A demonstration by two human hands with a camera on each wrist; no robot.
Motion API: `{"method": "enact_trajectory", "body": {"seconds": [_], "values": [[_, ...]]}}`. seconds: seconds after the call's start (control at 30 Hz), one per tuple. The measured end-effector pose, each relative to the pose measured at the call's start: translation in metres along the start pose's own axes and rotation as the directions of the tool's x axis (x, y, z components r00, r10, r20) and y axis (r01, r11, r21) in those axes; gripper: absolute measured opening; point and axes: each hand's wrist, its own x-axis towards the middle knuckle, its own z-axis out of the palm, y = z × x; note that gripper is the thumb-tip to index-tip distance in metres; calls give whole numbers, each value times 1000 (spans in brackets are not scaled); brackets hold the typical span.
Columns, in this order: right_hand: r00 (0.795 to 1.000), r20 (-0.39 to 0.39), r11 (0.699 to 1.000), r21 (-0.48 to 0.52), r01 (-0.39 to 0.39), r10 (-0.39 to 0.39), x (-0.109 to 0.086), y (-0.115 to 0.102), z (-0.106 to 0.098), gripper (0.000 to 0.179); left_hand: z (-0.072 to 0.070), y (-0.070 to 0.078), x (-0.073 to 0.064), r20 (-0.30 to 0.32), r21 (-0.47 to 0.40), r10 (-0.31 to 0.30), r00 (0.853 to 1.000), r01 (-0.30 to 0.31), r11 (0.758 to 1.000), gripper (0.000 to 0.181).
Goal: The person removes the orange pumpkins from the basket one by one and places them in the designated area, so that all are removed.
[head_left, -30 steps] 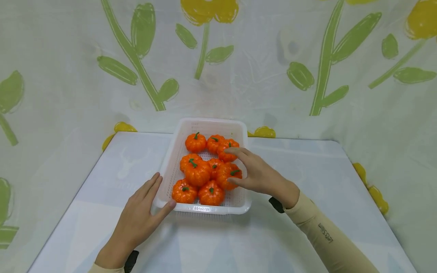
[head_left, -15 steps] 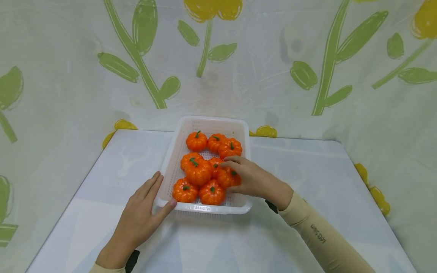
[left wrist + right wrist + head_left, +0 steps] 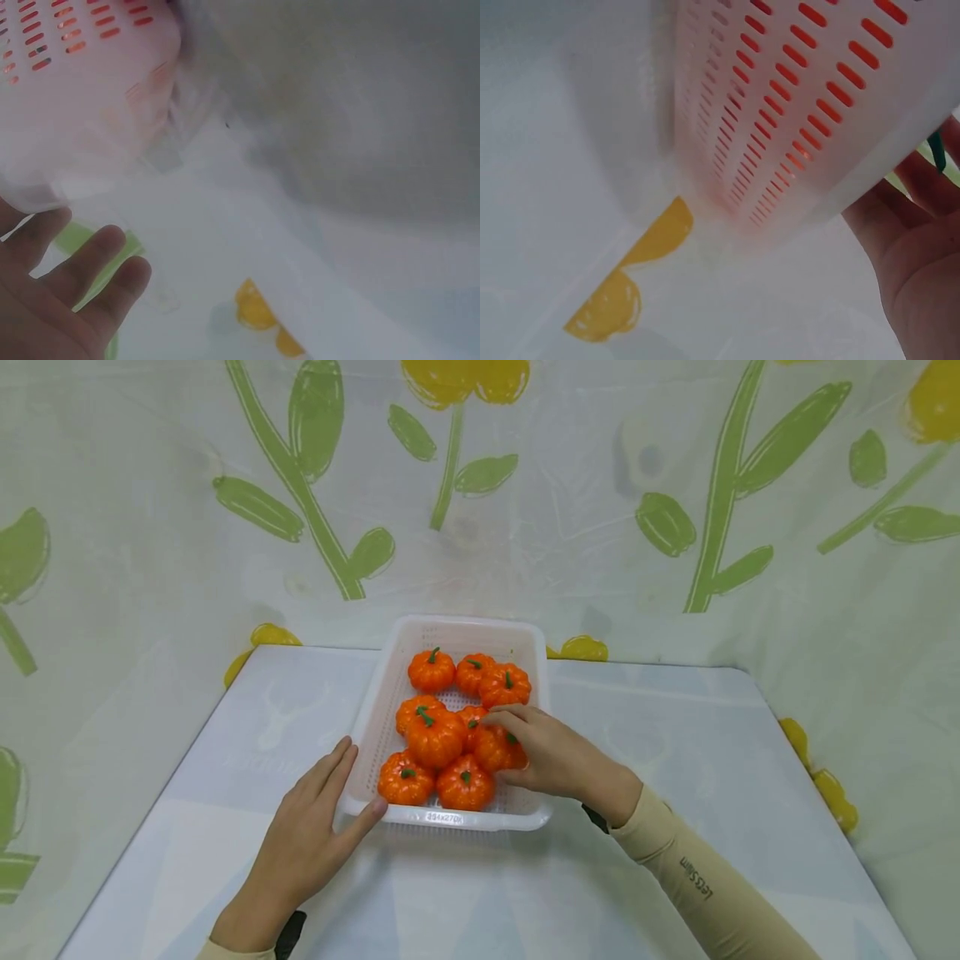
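Note:
A white plastic basket [image 3: 362, 727] holds several small orange pumpkins with green stems, some stacked on others. My right hand [image 3: 558, 753] reaches over the basket's right side, its fingers and thumb curled round a pumpkin [image 3: 497, 748]. Part of that pumpkin is hidden by the hand. In the right wrist view, a green stem [image 3: 937, 152] shows beside the palm. My left hand [image 3: 303, 839] lies against the basket's front left corner with fingers straight, the thumb at the front rim. Its fingertips are at the basket's rim in the left wrist view.
The basket stands on a pale patterned table [image 3: 645, 877]. Behind it hangs a white cloth [image 3: 562, 552] printed with green leaves and yellow flowers. Other pumpkins sit close to the right hand, such as one just behind it [image 3: 506, 685].
My right hand has moved down and left from above the pumpkins and closed round the one at the right. The left hand stays at the basket's corner.

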Motion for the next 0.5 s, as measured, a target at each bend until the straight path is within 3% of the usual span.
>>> {"method": "enact_trajectory", "body": {"seconds": [0.2,0.37,0.5], "values": [[990,-136,999,-24,23,-26,-3,-3,-8,63,-1,-1,2,7,16,12,1000,-12,1000,83],[972,-225,998,-14,65,-66,-6,1,-17,63,-1,0,0,17,14,-5,1000,4,1000,83],[955,-294,998,26,57,-47,-10,10,-24,63,0,-1,0,8,12,-2,1000,2,1000,83]]}}
